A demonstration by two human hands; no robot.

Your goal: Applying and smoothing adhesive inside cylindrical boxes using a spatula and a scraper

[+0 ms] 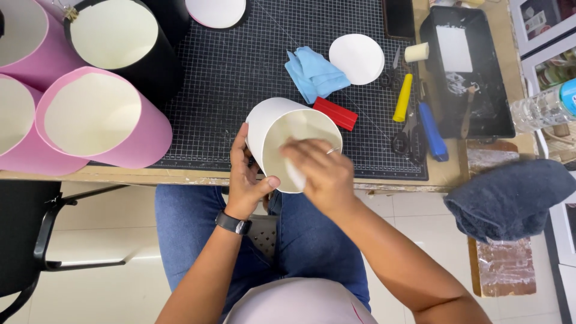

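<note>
There, at the table (198,178) edge over the lap, the left hand (247,180) gripped the white cylinder (270,123) tilted mouth-up, so the right hand (321,171), fingers closed on a pale pad, could reach inside it.

One head-worn camera looks steeply down, close over the person's lap and the cutting mat (240,66) beyond.

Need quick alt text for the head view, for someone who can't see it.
Seen from above, a seated person's left hand grips a white cylinder while the right hand presses inside its open rim. Beyond lie a black cutting mat, blue cloth and pink cylinders.
</note>
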